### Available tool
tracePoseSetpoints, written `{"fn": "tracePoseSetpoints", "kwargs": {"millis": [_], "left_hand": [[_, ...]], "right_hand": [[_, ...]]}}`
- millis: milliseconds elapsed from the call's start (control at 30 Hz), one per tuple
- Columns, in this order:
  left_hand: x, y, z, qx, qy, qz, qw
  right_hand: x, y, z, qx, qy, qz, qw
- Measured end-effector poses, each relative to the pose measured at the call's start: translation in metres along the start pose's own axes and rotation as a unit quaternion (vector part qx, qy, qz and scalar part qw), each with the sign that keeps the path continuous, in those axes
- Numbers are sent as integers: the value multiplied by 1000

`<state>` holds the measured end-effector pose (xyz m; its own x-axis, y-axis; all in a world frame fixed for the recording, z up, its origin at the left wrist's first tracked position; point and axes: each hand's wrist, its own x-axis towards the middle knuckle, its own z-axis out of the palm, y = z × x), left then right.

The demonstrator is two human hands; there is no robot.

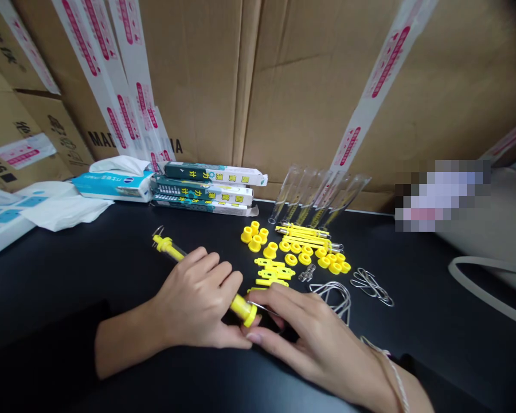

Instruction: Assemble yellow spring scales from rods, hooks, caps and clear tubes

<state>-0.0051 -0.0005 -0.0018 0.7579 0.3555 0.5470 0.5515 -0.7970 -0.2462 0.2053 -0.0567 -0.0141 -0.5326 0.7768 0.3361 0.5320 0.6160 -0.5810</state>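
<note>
My left hand is wrapped around a tubular spring scale with yellow end caps, held aslant above the black table. A small wire hook sticks out of its far left end. My right hand pinches a metal wire hook at the near yellow cap; its tip and the cap's opening are partly hidden by the fingers. Just beyond the right hand lie flat yellow strips, small springs and larger wire hooks.
Yellow caps and yellow rings lie mid-table. Behind them clear tubes stand leaning near a cardboard wall. Printed boxes are stacked beside a blue tissue pack. More wire hooks lie at right.
</note>
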Motion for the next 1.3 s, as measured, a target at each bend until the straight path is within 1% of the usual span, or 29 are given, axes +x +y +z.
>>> {"fn": "tracePoseSetpoints", "kwargs": {"millis": [133, 200, 300, 367, 400, 467, 567, 600, 633, 667, 733, 767, 833, 900, 933, 1000, 1067, 1133, 1200, 1300], "left_hand": [[3, -1, -2, -7, 4, 13, 1000], [4, -2, -2, -7, 13, 39, 999], [6, -2, -2, -26, 24, 95, 995], [7, -3, -2, -42, 32, 112, 992], [6, -4, -3, -45, 46, 114, 991], [5, -10, -4, -31, 84, 116, 989], [1, -24, -8, 20, 143, 109, 983], [-1, -31, -10, 23, 163, 93, 982], [-3, -37, -11, 11, 192, 63, 979], [-4, -44, -13, -7, 221, 16, 975], [-5, -55, -15, -48, 257, -123, 957], [-6, -60, -15, -79, 256, -196, 943], [-6, -66, -14, -175, 218, -313, 908], [-7, -69, -10, -288, 156, -383, 864], [-7, -68, -7, -332, 130, -401, 844], [-9, -67, -1, -385, 101, -425, 813], [-10, -65, 4, -415, 93, -440, 791], [-12, -64, 7, -432, 90, -448, 778], [-14, -65, 8, -427, 88, -450, 780], [-16, -68, 7, -375, 88, -448, 807]], "right_hand": [[4, 1, -3, 42, -3, 17, 999], [5, 0, -4, 64, -23, 31, 997], [5, -3, -4, 96, -51, 49, 993], [5, -5, -3, 116, -42, 74, 990], [5, -6, -3, 131, -33, 94, 986], [6, -6, -3, 185, -19, 145, 972], [10, -4, -4, 303, -12, 217, 928], [12, -3, -5, 337, -6, 238, 911], [13, -2, -5, 365, 5, 257, 895], [14, -1, -6, 386, 14, 272, 882], [15, 1, -6, 409, 28, 291, 865], [15, 2, -6, 414, 32, 296, 860], [16, 2, -6, 418, 35, 299, 857], [16, 2, -6, 420, 38, 301, 856], [16, 2, -6, 421, 40, 302, 855], [16, 2, -5, 425, 42, 304, 851], [15, 2, -6, 435, 41, 305, 846], [16, 1, -7, 446, 38, 305, 841], [16, 0, -8, 453, 36, 305, 837], [15, 0, -9, 455, 31, 301, 837]]}}
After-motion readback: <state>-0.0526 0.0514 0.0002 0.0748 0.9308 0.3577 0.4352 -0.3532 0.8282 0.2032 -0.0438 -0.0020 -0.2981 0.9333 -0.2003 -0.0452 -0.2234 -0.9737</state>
